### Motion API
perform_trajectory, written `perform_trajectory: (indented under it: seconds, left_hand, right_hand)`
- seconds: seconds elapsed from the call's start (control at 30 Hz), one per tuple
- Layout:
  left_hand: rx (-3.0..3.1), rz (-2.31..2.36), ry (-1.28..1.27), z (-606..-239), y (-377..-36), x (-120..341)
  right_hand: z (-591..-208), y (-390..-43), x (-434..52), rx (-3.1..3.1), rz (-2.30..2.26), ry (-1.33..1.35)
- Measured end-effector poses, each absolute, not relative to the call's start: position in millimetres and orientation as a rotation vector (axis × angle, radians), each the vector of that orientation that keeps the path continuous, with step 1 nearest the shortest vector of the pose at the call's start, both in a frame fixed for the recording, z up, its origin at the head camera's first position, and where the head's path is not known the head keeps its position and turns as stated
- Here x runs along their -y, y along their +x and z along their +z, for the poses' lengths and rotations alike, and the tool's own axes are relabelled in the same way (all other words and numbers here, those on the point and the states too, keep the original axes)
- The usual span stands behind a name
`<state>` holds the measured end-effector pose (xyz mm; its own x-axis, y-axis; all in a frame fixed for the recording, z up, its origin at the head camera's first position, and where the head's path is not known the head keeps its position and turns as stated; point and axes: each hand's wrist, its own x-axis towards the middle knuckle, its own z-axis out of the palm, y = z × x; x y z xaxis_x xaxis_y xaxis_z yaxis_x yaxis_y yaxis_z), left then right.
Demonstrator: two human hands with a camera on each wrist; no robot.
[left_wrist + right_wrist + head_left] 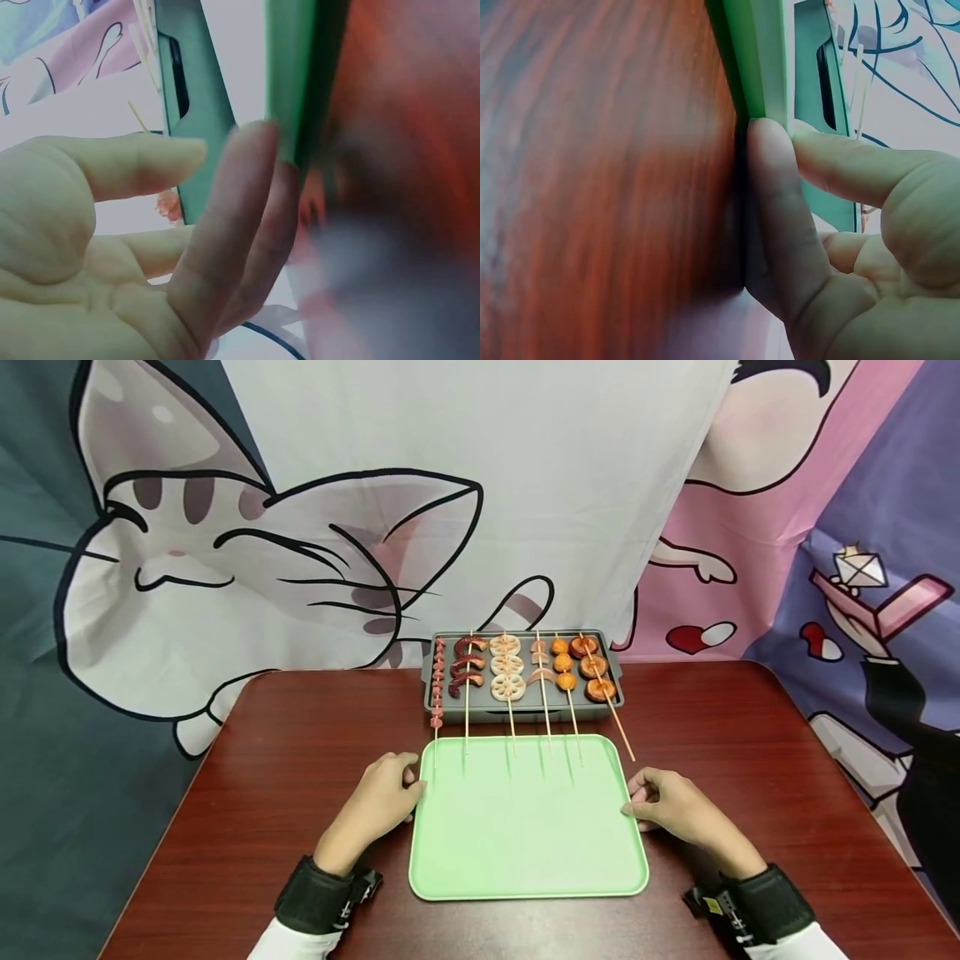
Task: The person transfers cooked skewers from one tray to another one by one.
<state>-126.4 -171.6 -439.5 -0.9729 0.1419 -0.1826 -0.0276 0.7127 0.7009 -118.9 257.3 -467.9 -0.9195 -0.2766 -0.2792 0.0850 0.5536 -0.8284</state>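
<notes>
A pale green tray [525,827] lies empty on the dark wooden table [300,760] in front of me. My left hand [405,785] rests on the table at the tray's left edge. In the left wrist view its straight fingertips [251,150] touch the green rim [289,75], while the thumb stays off it. My right hand [641,797] sits at the right edge. There the forefinger [769,150] presses the green rim [761,60] from outside and the thumb comes over it, a light pinch. Behind the green tray stands a grey tray [431,689] with several food skewers [507,677].
The skewer sticks [622,731] jut over the grey tray's front edge and reach the green tray's far rim. A cartoon-print cloth [300,527] hangs right behind the table. Bare tabletop lies to the left and right of both trays.
</notes>
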Motion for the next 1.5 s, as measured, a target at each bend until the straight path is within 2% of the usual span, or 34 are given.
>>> perform_trajectory:
  seconds: [0.23, 0.43, 0.6, 0.87, 1.5]
  left_hand:
    - [-2.818, 1.271, 0.145, -435.8, -137.4, 174.3]
    - [-2.364, 1.767, 0.055, -436.2, -151.4, 173.9]
    - [-2.033, 1.968, -0.075, -439.9, -160.7, 171.8]
    - [-1.861, 2.076, -0.107, -444.6, -166.7, 170.2]
    - [-1.965, 2.08, -0.154, -442.0, -168.2, 166.6]
  right_hand:
    - [-467.3, -117.7, -257.2, -2.424, -1.308, -0.145]
    - [-468.6, -117.4, -256.5, -2.437, -1.313, -0.136]
    - [-468.6, -117.4, -255.2, -2.441, -1.311, -0.128]
    - [-466.3, -117.2, -255.8, -2.441, -1.317, -0.152]
    - [-470.3, -118.0, -257.6, -2.437, -1.338, -0.16]
